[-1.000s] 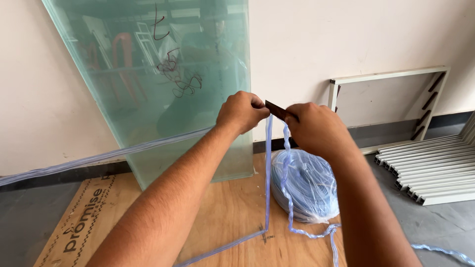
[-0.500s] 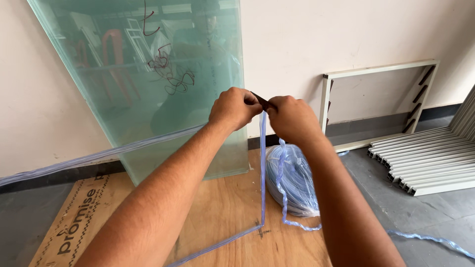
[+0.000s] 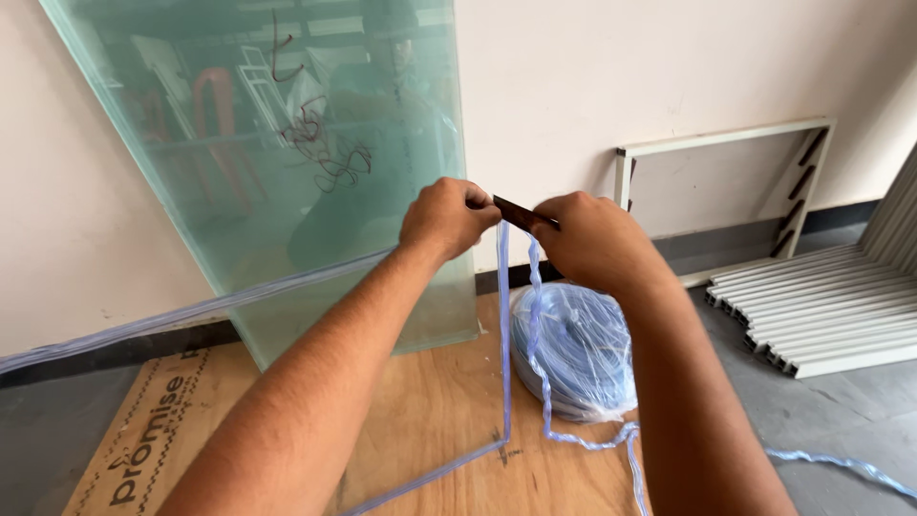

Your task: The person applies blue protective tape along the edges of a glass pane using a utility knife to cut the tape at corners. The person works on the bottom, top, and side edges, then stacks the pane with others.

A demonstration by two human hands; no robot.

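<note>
Both forearms are raised in front of the person, hands close together at chest height, just ahead of the glass sheet [image 3: 277, 162].

Left hand [image 3: 447, 218]: knuckles up, fingers curled tight, pinching the top of the clear blue strip [image 3: 503, 334]. Right hand [image 3: 592, 239]: fingers clenched round a thin dark blade [image 3: 523, 215], which bridges the gap between the hands and meets the strip right at the left fingertips.

From the pinch point the strip drops straight down to the plywood board [image 3: 430, 420], bends there and runs off along it to the lower left. A second twisted length hangs just beside it, under the right hand, trailing down past the bagged coil [image 3: 578, 349].

The coil sits on the board directly below the right wrist. Glass sheet leans on the wall; another run of strip crosses its lower face to the left. A white frame [image 3: 726, 143] and a stack of white profiles [image 3: 831, 306] are off to the right.
</note>
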